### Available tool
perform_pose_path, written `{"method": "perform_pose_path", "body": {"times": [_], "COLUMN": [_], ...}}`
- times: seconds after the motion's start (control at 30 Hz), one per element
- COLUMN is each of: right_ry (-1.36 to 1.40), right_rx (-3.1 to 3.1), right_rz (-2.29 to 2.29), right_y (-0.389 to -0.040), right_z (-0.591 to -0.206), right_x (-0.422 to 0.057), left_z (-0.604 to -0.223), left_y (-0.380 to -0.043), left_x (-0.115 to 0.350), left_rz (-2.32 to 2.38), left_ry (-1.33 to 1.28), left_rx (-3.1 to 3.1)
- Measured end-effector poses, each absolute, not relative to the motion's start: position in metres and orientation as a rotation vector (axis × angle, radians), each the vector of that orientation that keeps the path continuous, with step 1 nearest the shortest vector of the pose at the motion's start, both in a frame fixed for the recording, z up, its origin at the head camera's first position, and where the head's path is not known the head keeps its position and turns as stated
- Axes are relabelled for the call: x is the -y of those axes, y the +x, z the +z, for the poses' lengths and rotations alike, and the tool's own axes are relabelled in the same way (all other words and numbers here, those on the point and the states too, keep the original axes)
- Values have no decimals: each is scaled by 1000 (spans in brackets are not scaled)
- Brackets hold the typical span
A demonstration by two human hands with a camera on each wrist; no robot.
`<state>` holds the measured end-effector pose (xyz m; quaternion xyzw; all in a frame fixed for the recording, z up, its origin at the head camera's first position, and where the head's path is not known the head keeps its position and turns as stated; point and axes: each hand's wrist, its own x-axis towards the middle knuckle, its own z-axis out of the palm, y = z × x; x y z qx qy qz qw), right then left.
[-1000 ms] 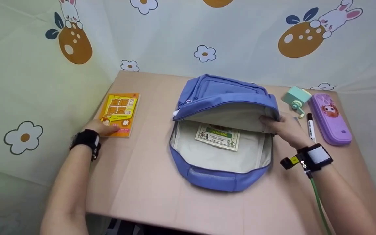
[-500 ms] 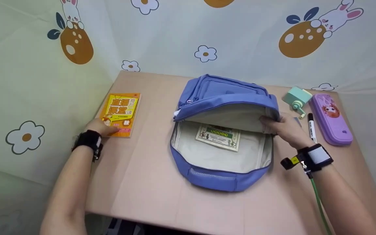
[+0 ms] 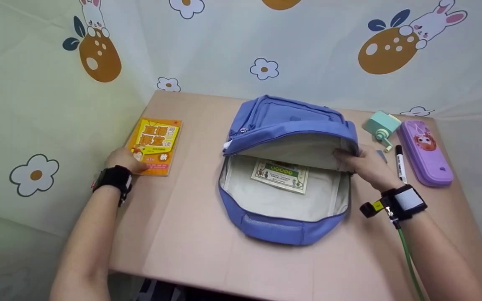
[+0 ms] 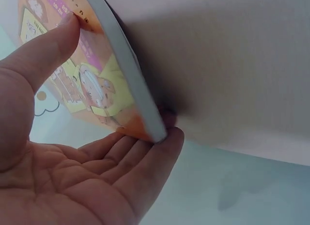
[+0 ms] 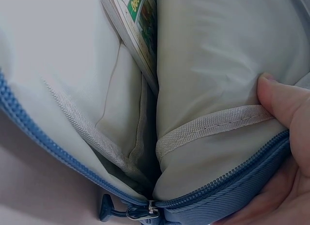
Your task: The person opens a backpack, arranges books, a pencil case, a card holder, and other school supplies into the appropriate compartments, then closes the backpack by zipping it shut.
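Observation:
An orange and yellow book lies at the left of the table. My left hand is at its near left corner; in the left wrist view, the thumb presses the cover and the fingers reach under the edge, which stands slightly off the table. An unzipped blue backpack lies in the middle. My right hand holds up its front flap, thumb on the pale lining, fingers on the outside. Inside lies a green and cream book, partly covered by the flap.
To the right of the backpack are a mint-green box with a crank, a black-and-white marker and a purple pencil case. A small grey-blue item shows partly behind my right hand. Printed cloth hangs behind and at the sides.
My left thumb has drawn back slightly to the left on the orange book's cover. The right hand and the flap have stayed put.

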<state>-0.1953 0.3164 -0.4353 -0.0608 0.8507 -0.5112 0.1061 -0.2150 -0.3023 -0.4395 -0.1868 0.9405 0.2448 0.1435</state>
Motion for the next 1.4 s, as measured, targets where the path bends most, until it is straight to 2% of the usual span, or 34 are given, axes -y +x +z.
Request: {"method": "perform_pose_path", "body": {"times": [0.17,0.43,0.6,0.77,0.97,1.4], "right_ry": [-190,-219,-233,-221,-218,-169], "right_rx": [-2509,-2490,-2485,-2492,-2493,-2510], "right_rz": [-1508,-1537,-1532,-1521,-1506,-1490], "right_y": [-196,-198,-198,-197,-195,-198], "right_z": [-436,-439,-438,-437,-436,-439], "right_x": [-315,-315,-316,-316,-317,-317], "left_z": [-439,-433,-436,-442,-441,-412], "left_y": [-215,-218,-221,-226,-227,-223], "left_x": [304,319,331,340,337,297], "left_rz": [754,710,805,1101,1466,2074], "left_ry": [-584,-434,-509,-628,-651,-328], "left_rx": [-2697,-2652,-2564,-2367,-2186,-1798]}}
